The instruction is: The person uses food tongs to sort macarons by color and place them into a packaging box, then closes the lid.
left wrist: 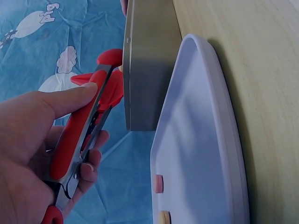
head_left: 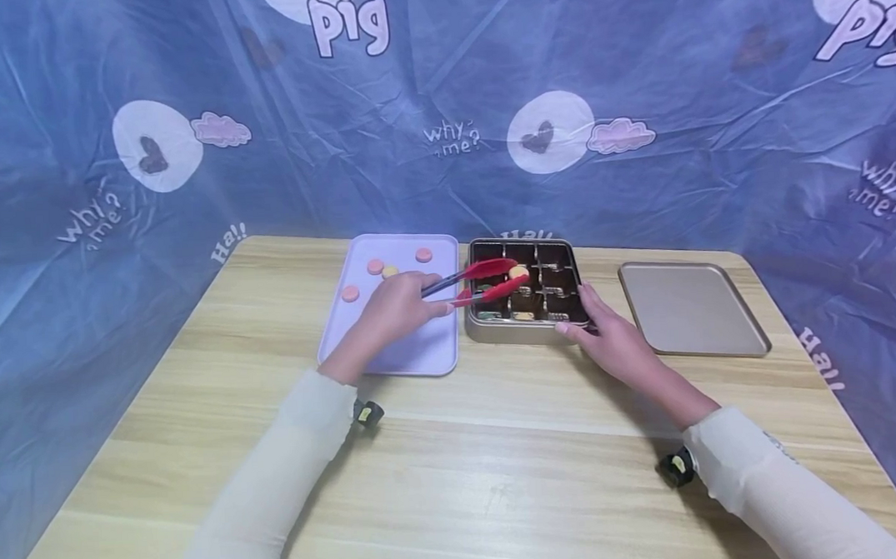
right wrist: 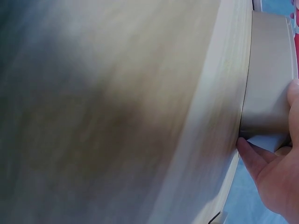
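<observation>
My left hand (head_left: 399, 305) grips a pair of red-tipped tongs (left wrist: 74, 128), thumb along the red handle. Between the tong tips sits a round yellow piece (head_left: 519, 274), over the middle of a bronze tin box (head_left: 521, 335) divided into compartments. Some front compartments hold small green and yellow pieces. My right hand (head_left: 611, 332) holds the box at its front right corner, thumb at the rim and fingers along the right side. Left of the box lies a lilac tray (head_left: 410, 360) with several pink discs (head_left: 350, 294) and a yellow disc (head_left: 391, 272), partly behind my left hand.
A flat bronze lid (head_left: 695, 306) lies to the right of the box. All of this rests on a wooden table (head_left: 457, 479). Printed blue cloth (head_left: 382, 149) hangs behind the table and along its sides.
</observation>
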`<action>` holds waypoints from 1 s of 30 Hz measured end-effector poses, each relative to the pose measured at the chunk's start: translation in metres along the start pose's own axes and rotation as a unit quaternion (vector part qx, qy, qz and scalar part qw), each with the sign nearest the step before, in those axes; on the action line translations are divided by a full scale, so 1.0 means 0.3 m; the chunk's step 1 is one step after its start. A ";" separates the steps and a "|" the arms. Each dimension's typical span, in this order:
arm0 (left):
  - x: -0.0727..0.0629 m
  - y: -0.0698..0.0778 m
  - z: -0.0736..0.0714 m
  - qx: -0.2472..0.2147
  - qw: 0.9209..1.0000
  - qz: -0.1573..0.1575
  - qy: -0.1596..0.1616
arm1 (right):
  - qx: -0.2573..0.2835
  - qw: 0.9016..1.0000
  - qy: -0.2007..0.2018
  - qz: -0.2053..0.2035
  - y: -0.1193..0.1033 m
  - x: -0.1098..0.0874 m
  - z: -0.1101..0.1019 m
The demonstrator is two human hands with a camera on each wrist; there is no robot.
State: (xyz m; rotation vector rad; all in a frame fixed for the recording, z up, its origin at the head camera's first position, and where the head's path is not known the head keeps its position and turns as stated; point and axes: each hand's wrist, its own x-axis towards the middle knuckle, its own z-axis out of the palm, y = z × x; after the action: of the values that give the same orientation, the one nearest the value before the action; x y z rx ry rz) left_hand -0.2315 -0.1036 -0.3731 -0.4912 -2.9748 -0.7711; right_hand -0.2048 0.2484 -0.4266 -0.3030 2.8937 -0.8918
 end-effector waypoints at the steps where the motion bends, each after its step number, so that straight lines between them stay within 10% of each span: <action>1: 0.001 0.000 0.000 0.002 1.000 0.000 0.000 | -0.001 1.000 0.000 -0.001 0.000 0.001 0.000; 30: -0.067 -0.092 -0.045 -0.063 0.995 -0.084 0.002 | -0.005 1.000 -0.001 -0.004 -0.001 0.000 0.001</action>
State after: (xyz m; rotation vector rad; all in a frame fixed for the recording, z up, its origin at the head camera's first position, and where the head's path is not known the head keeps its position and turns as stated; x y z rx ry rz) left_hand -0.2216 -0.1387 -0.3764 -0.2460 -3.0058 -0.9769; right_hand -0.2048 0.2481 -0.4267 -0.3153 2.8979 -0.8778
